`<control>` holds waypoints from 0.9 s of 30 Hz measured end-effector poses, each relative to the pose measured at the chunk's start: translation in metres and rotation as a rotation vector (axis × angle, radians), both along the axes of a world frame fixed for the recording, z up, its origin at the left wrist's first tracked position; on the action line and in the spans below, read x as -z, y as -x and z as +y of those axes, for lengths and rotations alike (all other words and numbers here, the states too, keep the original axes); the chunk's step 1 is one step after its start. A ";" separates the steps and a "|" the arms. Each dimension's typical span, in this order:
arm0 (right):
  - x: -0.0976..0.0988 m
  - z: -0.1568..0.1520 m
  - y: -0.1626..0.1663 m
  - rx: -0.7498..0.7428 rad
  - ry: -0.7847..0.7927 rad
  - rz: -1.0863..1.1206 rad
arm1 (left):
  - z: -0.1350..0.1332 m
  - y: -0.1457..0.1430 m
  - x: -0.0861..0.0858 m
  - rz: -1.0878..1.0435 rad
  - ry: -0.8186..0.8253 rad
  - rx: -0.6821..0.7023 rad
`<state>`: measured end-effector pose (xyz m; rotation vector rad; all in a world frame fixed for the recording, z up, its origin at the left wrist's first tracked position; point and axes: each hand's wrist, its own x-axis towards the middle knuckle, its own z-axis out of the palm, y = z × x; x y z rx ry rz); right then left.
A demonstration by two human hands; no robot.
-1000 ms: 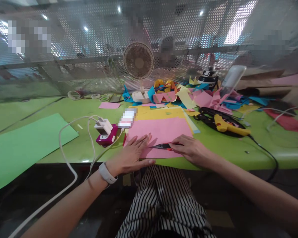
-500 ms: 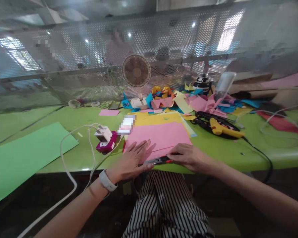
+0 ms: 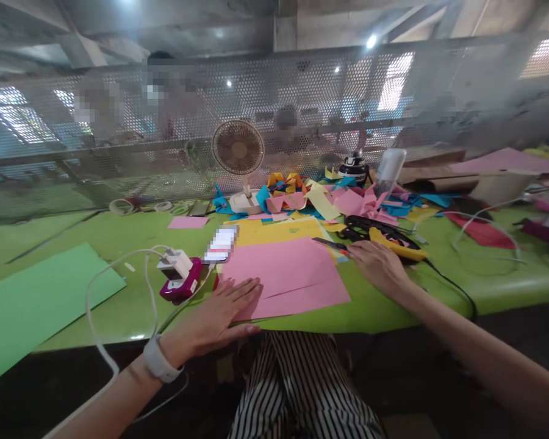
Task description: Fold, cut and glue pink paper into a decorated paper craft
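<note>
Since the earlier frame, the right hand [image 3: 375,265] has travelled away from the near edge of the pink sheet [image 3: 288,265] to its far right corner, carrying the utility knife [image 3: 330,245]; the left hand [image 3: 229,308] stays on the sheet's left side. The right hand is closed around the knife's handle, its tip pointing to the upper left. The left hand is flat, fingers extended and gripping nothing, palm down on the paper.

The pink sheet lies at the near edge of the green counter [image 3: 393,311], overlapping a yellow sheet [image 3: 274,231]. A dark, slanting slit runs near its front margin, so one cut appears to be made. The strip in front of this line lies in place against the larger part; whether it is parted at both ends cannot be told. On this evidence, lifting the strip clear is not yet done.

Containers: a black tray [image 3: 365,222] at right bears a yellow glue gun [image 3: 396,244]. Behind the paper scraps [image 3: 348,202], a black-and-white lidded vessel [image 3: 354,169] stands upright; its contents are hidden.
</note>
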<state>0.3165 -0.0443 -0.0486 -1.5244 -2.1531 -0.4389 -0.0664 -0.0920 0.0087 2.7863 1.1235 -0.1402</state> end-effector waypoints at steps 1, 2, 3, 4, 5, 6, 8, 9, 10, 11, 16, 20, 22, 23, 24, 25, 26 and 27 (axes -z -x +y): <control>-0.004 0.000 0.006 -0.020 0.017 0.013 | 0.000 0.002 -0.001 0.000 0.001 0.005; -0.008 0.000 0.013 -0.082 0.050 0.024 | 0.001 0.004 -0.002 -0.002 0.001 0.014; -0.012 -0.001 0.020 -0.186 0.107 0.025 | 0.001 0.007 -0.003 -0.006 0.003 0.024; -0.016 -0.003 0.027 -0.312 0.184 0.016 | 0.002 0.009 -0.004 -0.008 0.006 0.036; -0.018 -0.005 0.033 -0.433 0.273 -0.004 | 0.002 0.011 -0.005 -0.010 0.010 0.050; -0.020 -0.007 0.039 -0.524 0.361 -0.027 | 0.003 0.013 -0.006 -0.010 0.015 0.064; -0.019 -0.013 0.048 -0.571 0.472 -0.053 | 0.004 0.017 -0.008 -0.008 0.020 0.087; -0.018 -0.015 0.051 -0.551 0.488 -0.051 | 0.004 0.018 -0.009 -0.007 0.021 0.094; -0.015 -0.017 0.054 -0.531 0.487 -0.045 | 0.003 0.019 -0.009 -0.009 0.018 0.100; -0.013 -0.019 0.056 -0.520 0.476 -0.040 | 0.003 0.019 -0.009 -0.013 0.013 0.101; -0.003 -0.021 0.060 -0.513 0.386 -0.032 | -0.004 0.007 -0.008 -0.038 -0.027 0.050; -0.004 -0.023 0.066 -0.522 0.308 -0.003 | -0.005 -0.020 -0.004 -0.107 -0.066 0.023; -0.008 -0.025 0.074 -0.534 0.266 0.047 | 0.000 -0.036 0.000 -0.180 -0.106 0.031; -0.010 -0.027 0.078 -0.542 0.254 0.072 | 0.003 -0.043 0.003 -0.214 -0.114 0.038; -0.013 -0.029 0.083 -0.550 0.249 0.095 | 0.007 -0.050 0.005 -0.244 -0.112 0.044; -0.016 -0.030 0.086 -0.559 0.253 0.112 | 0.012 -0.055 0.008 -0.264 -0.106 0.042; -0.019 -0.031 0.088 -0.575 0.269 0.118 | 0.016 -0.058 0.011 -0.277 -0.092 0.040; -0.022 -0.032 0.088 -0.596 0.296 0.112 | 0.020 -0.059 0.013 -0.290 -0.070 0.040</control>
